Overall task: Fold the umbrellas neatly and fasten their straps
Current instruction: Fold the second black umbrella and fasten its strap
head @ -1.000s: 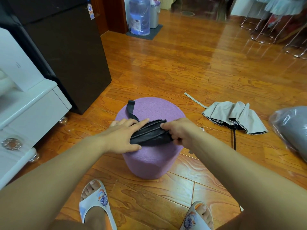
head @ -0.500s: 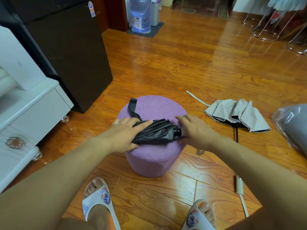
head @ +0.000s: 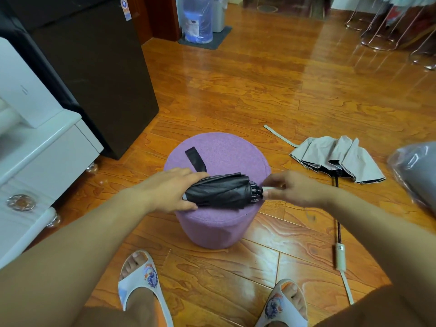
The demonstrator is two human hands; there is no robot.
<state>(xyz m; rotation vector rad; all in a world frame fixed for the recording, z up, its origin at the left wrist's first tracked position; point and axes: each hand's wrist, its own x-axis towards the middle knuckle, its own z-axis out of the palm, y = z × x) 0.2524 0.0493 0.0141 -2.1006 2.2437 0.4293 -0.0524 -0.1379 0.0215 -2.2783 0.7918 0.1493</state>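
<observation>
A black folded umbrella (head: 221,190) lies across the top of a round purple stool (head: 224,147). Its black strap (head: 195,159) hangs loose and stretches away over the stool top. My left hand (head: 169,188) wraps over the umbrella's left end and holds it down. My right hand (head: 292,187) pinches the pale handle at the umbrella's right end, just past the black rib hub. A second, grey umbrella (head: 337,159) lies half collapsed on the floor to the right, its shaft and beige handle (head: 340,256) pointing toward me.
A dark cabinet (head: 94,67) and white furniture (head: 35,147) stand to the left. A grey bag in clear plastic (head: 417,173) lies at the right edge. Water bottle (head: 197,20) far back. My two slippered feet are in front of the stool.
My right hand slid off the canopy to the right and now pinches the handle end. The canopy folds lie tighter. My left hand kept its hold on the left end.
</observation>
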